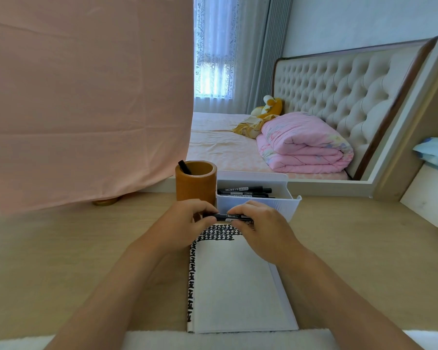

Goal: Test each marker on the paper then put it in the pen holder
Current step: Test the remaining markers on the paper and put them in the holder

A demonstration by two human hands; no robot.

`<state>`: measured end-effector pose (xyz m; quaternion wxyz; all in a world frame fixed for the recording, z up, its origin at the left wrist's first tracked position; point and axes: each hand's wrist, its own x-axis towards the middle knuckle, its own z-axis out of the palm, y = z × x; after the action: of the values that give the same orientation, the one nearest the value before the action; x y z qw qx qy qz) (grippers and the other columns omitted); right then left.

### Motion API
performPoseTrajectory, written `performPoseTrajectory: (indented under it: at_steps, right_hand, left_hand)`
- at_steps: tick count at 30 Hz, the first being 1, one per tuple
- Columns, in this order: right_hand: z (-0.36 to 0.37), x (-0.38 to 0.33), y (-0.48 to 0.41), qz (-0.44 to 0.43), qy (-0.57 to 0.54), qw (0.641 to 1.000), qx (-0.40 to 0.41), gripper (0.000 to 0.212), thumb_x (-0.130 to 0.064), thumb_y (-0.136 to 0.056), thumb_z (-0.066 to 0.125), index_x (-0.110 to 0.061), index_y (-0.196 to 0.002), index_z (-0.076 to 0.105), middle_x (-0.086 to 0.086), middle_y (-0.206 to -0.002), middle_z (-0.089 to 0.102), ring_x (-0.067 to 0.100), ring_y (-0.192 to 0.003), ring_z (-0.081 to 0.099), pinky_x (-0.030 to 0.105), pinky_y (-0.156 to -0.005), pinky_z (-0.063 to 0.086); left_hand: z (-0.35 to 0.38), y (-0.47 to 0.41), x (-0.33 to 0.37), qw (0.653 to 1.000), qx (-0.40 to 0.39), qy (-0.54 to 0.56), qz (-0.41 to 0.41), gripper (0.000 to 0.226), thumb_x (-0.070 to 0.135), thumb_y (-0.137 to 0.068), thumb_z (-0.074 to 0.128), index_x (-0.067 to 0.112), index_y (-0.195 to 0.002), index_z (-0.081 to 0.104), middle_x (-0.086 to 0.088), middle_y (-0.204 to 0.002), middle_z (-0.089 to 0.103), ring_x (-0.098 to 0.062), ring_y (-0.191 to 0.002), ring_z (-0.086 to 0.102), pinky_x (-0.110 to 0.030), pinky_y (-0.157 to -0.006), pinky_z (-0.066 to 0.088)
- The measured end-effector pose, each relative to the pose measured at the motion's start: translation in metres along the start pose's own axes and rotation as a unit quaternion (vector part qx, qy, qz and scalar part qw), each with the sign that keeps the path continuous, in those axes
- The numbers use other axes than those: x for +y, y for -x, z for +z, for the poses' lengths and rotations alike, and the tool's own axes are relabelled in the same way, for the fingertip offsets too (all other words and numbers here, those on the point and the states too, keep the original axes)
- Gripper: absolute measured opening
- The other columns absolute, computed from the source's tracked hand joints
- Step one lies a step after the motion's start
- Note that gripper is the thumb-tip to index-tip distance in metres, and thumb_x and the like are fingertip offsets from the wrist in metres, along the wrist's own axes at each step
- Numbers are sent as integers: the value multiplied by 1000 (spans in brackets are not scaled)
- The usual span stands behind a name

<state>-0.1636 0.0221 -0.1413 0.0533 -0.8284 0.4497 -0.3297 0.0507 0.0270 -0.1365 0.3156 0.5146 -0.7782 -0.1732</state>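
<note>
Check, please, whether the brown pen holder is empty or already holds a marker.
Not empty: a black marker leans inside the pen holder, its end above the left rim. Deeper contents cannot be told.

One pen holder (195, 184); one box (291, 207); at least four markers (240, 190).

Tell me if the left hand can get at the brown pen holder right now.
Probably yes. The pen holder stands just beyond the left hand with nothing between them. That hand does grip one end of a black marker, though.
</note>
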Motion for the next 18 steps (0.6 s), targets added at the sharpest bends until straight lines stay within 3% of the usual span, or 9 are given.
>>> performPoseTrajectory:
  at_steps: [4, 7, 15, 18]
  right_hand:
    - [-1, 1, 0, -11, -18, 1000, -16, 28, -30, -93, 67, -25, -120, 68, -9, -109, 69, 6, -96, 61, 24, -81, 55]
    - [0, 1, 1, -26, 11, 1000, -11, 23, -30, -96, 62, -27, -118, 69, -10, -103, 69, 8, -89, 62, 24, -74, 55]
    - [-1, -4, 2, -8, 7, 1000, -23, 23, -30, -100, 53, -26, -114, 71, -18, -87, 63, 4, -75, 56, 11, -61, 37]
    - [-2, -4, 2, 5, 20, 998, -56, 25, -33, -101, 50, -26, -116, 69, -15, -98, 69, 2, -82, 57, 8, -64, 35]
  left_hand:
    - [-3, -1, 1, 1000, -19, 10, -21, 16, 31, -96, 60, 37, -108, 69, 22, -97, 67, 7, -90, 57, -14, -71, 42]
    - [-6, -3, 1, 999, -30, 7, -32, 14, 32, -96, 59, 35, -104, 71, 21, -92, 68, 7, -85, 58, -16, -69, 41]
    - [-2, -2, 13, 1000, -1, 1, 16, 16, 26, -95, 62, 27, -104, 75, 15, -86, 65, -1, -83, 58, -16, -70, 43]
    - [-2, -1, 14, 1000, -3, -2, 26, 15, 27, -95, 62, 28, -103, 75, 17, -86, 65, 0, -83, 58, -14, -69, 41]
